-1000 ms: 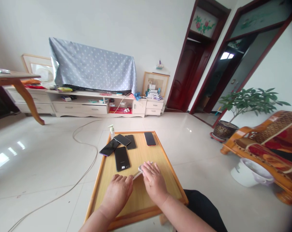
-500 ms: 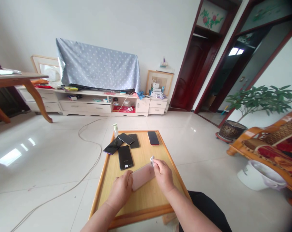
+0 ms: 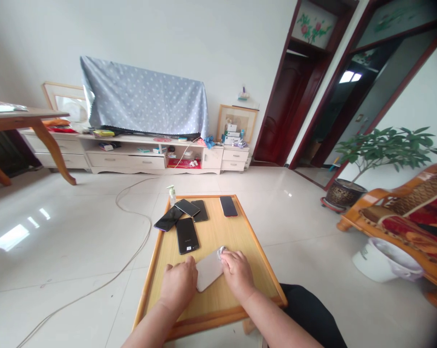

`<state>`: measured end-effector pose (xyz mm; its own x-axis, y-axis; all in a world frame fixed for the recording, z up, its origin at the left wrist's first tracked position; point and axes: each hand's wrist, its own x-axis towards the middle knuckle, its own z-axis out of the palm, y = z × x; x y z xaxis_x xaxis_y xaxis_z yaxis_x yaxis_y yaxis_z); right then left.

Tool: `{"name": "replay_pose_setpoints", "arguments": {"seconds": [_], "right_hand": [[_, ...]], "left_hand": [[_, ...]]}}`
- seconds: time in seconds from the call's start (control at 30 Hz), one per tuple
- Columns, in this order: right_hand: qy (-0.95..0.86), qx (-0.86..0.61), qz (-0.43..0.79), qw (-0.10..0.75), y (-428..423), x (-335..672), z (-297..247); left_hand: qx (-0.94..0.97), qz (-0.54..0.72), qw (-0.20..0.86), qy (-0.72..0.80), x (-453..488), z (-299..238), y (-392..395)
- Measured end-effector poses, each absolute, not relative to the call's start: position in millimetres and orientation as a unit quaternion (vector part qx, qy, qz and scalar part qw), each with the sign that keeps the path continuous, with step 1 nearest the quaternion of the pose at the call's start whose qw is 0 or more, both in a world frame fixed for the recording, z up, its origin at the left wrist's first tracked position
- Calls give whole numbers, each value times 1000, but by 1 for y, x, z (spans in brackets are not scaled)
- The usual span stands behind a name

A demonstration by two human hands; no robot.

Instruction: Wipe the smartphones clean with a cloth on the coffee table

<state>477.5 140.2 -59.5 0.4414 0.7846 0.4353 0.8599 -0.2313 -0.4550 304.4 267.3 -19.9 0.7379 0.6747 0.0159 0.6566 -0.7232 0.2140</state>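
A pale pinkish phone (image 3: 208, 270) lies flat on the low wooden table (image 3: 240, 232) in front of me. My left hand (image 3: 179, 285) grips its left end with curled fingers. My right hand (image 3: 237, 273) is closed on a small white wipe (image 3: 221, 251) and presses it onto the phone's far right corner. Several dark phones lie at the table's far side: a black one (image 3: 187, 235) nearest my hands, an overlapping cluster (image 3: 182, 211) behind it, and one with a red edge (image 3: 228, 206) apart on the right.
A small pump bottle (image 3: 172, 194) stands at the table's far left corner. A white cable (image 3: 131, 241) snakes over the tiled floor on the left. A wooden chair (image 3: 402, 212), a white bucket (image 3: 383, 261) and a potted plant (image 3: 377, 154) are on the right.
The phone went from on edge to lying flat. My right hand slid the wipe along it toward me and to the left; my left hand kept hold of the left end.
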Motion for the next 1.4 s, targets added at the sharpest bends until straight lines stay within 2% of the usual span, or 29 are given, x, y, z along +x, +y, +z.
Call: {"name": "replay_pose_setpoints", "arguments": {"seconds": [0.2, 0.27, 0.43, 0.53, 0.7, 0.83, 0.97, 1.17, 1.4], "right_hand": [[-374, -783, 45, 495, 140, 481, -58], [-355, -785, 60, 504, 143, 484, -58], [-405, -816, -11, 412, 152, 484, -52], [-471, -799, -17, 373, 151, 458, -47], [-630, -741, 14, 231, 140, 415, -42], [-560, -809, 40, 174, 144, 442, -34], [-530, -830, 73, 158, 154, 447, -24], [-650, -719, 126, 211, 151, 393, -22], [-512, -839, 85, 163, 158, 443, -22]], "left_hand": [[921, 91, 113, 362, 291, -15, 259], [922, 89, 134, 352, 287, -17, 257], [929, 68, 153, 330, 283, -22, 256], [929, 67, 163, 325, 283, -22, 260], [928, 65, 173, 323, 284, -19, 265], [929, 48, 178, 320, 284, -20, 268], [932, 48, 184, 309, 283, -23, 271], [934, 81, 182, 298, 280, -32, 270], [936, 40, 179, 302, 282, -21, 270]]}}
